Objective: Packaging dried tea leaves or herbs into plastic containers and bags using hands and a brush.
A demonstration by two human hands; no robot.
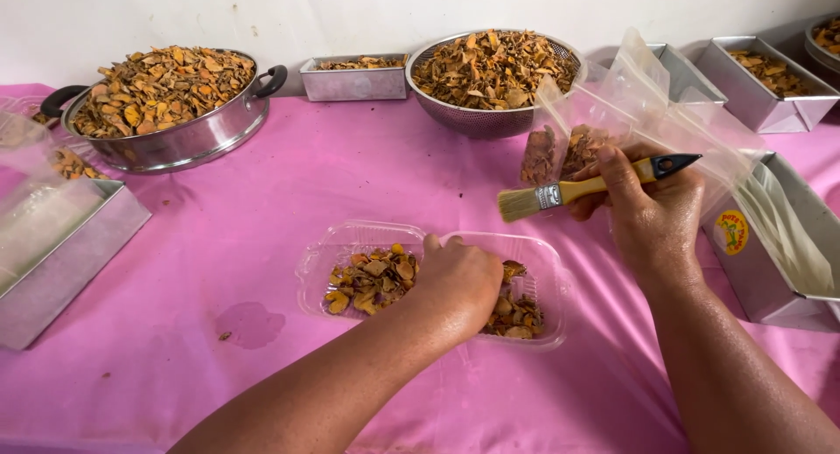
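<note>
The left hand point(459, 279) reaches into a clear tray point(350, 244) of dried orange chips point(372, 277) on the pink cloth point(262, 183), fingers curled down among them (whether they pinch any cannot be told). The right hand point(652, 209), just beyond the tray, is clamped on a brush point(577, 190), bristles pointing left, and on a clear bag point(604, 122).

Tray point(350, 240) before colander point(477, 117), pot point(188, 139) left.
</note>
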